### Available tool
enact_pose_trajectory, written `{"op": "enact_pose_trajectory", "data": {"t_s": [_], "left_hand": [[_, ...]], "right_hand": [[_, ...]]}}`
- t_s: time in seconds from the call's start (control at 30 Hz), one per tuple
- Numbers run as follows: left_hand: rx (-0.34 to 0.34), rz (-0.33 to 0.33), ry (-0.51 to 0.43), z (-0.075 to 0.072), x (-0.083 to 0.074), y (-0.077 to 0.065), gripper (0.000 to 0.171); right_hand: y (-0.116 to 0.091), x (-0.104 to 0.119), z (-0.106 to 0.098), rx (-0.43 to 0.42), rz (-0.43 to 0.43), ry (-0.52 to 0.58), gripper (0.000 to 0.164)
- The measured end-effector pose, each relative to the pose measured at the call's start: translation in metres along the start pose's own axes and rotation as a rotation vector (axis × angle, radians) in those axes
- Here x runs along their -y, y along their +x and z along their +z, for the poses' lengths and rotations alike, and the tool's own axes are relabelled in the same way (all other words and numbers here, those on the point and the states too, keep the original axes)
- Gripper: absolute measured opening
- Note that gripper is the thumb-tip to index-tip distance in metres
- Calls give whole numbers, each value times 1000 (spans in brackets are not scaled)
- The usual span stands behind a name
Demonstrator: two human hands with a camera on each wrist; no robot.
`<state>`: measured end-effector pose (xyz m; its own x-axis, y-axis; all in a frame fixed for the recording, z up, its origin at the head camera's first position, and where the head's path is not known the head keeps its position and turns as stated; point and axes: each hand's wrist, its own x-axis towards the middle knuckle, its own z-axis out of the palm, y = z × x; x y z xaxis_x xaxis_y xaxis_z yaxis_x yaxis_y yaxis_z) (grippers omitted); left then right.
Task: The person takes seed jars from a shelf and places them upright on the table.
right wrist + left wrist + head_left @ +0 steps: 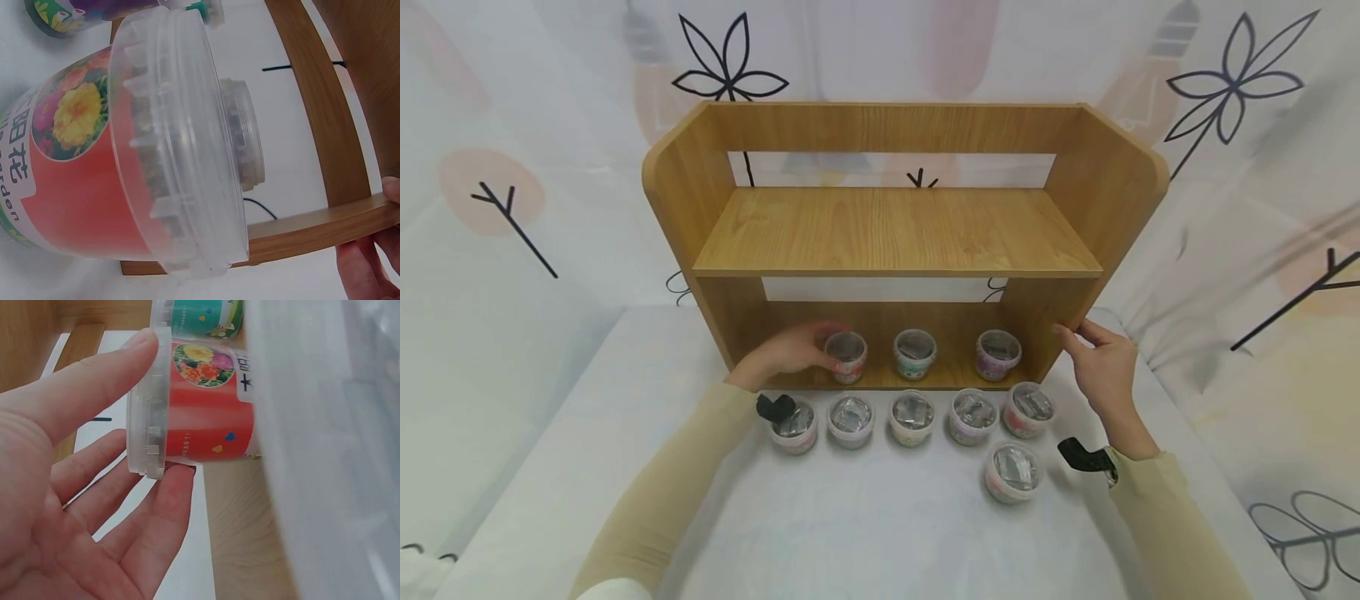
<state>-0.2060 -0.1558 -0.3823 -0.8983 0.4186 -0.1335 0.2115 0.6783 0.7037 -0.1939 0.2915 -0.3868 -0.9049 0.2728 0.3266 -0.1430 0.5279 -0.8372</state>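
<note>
Tubs [1013, 473], six on the worktop [865, 533], the leftmost partly hidden by a black wrist fitting [776, 408]. Beyond: left hand [796, 348], fingers pinching the red tub [848, 368] at the lower level of the shelf [895, 229], base hidden in its wrist view; right hand [1107, 368], cropped in its own, fingers pinching the shelf's side.

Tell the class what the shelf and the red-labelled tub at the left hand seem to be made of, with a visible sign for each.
Shelf: likely wood or wood-look board, smooth with a slight sheen; grain lines show.
Red-labelled tub: probably plastic, smooth and slightly glossy; its rim looks translucent and moulded.
</note>
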Motion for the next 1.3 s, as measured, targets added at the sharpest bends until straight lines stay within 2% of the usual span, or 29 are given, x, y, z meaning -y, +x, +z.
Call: {"op": "enact_pose_trajectory", "data": {"t_s": [0.2,0.5,0.73,0.93,1.3], "left_hand": [[-36,-23,2,-3,-2,-4,74],[-78,-4,-9,-7,-6,-10,72],[-111,13,-41,-9,-15,-19,69],[-129,74,-90,-7,-25,-28,66],[-150,197,-102,5,-42,-40,67]], "right_hand": [[0,0,1,6,2,6,45],[0,0,-1,8,6,-5,45],[0,0,-1,8,7,-10,46],[0,0,-1,8,7,-13,46],[0,1,-2,21,8,-23,47]]}}
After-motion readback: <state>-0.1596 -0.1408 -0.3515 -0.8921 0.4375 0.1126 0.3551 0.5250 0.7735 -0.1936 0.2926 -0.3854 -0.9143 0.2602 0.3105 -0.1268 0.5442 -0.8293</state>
